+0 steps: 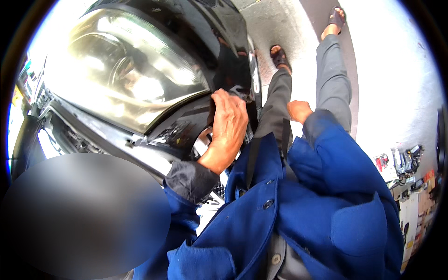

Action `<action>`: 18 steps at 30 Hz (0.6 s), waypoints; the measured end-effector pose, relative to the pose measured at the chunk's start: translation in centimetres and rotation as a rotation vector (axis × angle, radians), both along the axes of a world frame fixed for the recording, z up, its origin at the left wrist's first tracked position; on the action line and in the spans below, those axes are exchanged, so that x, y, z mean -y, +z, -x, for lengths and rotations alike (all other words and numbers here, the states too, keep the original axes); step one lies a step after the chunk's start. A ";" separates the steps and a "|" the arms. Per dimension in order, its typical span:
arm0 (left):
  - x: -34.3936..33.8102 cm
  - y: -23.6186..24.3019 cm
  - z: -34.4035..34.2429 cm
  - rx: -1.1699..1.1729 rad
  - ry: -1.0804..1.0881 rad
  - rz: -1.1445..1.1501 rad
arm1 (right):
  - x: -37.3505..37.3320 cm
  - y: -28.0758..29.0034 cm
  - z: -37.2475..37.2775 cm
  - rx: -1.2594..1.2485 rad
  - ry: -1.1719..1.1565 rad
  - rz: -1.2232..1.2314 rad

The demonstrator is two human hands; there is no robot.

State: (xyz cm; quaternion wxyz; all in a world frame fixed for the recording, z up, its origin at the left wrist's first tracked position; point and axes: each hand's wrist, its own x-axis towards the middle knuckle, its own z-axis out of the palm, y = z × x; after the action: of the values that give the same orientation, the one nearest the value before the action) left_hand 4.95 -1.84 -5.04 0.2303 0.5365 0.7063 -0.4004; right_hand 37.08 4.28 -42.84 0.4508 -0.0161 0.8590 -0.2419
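My left hand (226, 123) reaches onto a car's glossy black bumper (179, 123), just below the corner of a large, yellowed headlight (135, 70). Its fingers are bent over the panel's edge near the seam with the fender (228, 58), thumb side out of sight. At my right thigh, my right hand (300, 111) is curled into a fist, its inner side turned from view. Whether anything is inside that fist is hidden.
An open gap with dark trim (77, 128) runs along the car's front at left. Tools and small parts (406, 161) lie at the far right. My sandalled feet (280, 56) stand on the pale floor (298, 42). A blurred oval covers the lower left.
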 end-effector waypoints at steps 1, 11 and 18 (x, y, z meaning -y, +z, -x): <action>0.0 -0.3 -0.5 -0.011 -0.003 0.020 | -6.0 10.8 7.8 0.267 -0.105 0.190; 0.4 -1.1 -0.1 0.452 0.215 -0.205 | -12.5 18.8 18.1 0.052 -0.968 0.534; -0.6 8.7 -1.8 1.024 0.631 -0.584 | -8.9 24.8 27.1 0.005 -0.865 0.729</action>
State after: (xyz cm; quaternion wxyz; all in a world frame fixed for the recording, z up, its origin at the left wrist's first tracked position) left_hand 6.70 -1.21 3.67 0.4878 0.4670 0.7102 0.1992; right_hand 9.98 13.22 -18.04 0.2778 0.1835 0.6472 -0.6858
